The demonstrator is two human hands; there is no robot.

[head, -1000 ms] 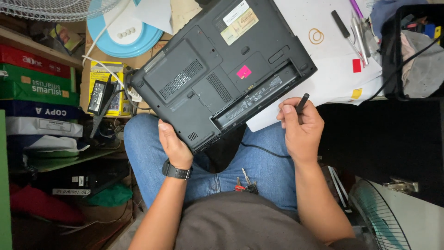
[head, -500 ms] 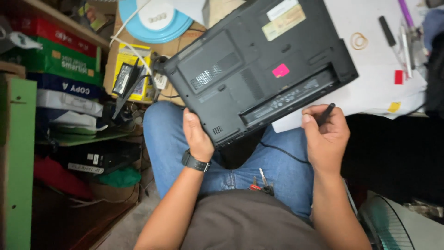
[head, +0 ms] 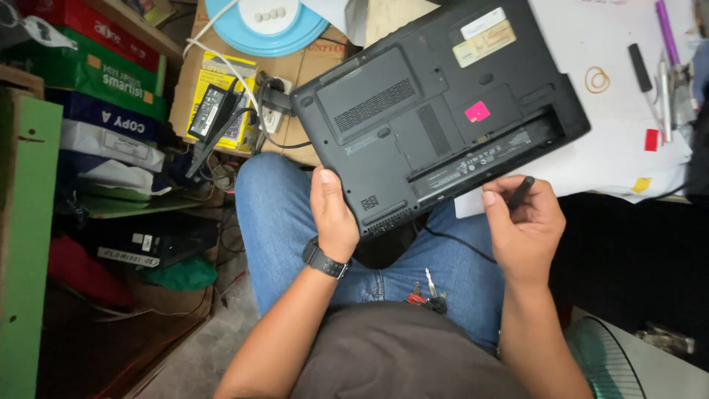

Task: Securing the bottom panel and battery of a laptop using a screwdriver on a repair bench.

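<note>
A black laptop (head: 436,111) lies upside down, partly on my lap and partly on the white table. Its long battery bay along the near edge is open, and a pink sticker (head: 477,111) sits on the underside. My left hand (head: 334,214) grips the laptop's near corner; a black watch is on that wrist. My right hand (head: 523,225) holds a thin black tool (head: 520,192) just beside the battery bay's near edge.
Papers, pens, a rubber band (head: 597,78) and small coloured notes lie on the white table (head: 613,148) at right. Stacked paper reams (head: 96,96) fill shelves at left. A power adapter (head: 211,111) and cables lie by a cardboard box. Keys (head: 428,295) hang at my waist. A fan (head: 613,355) stands lower right.
The view has shifted left and down, so the laptop and both hands appear further right. Both hands keep the same hold on the laptop and on the tool.
</note>
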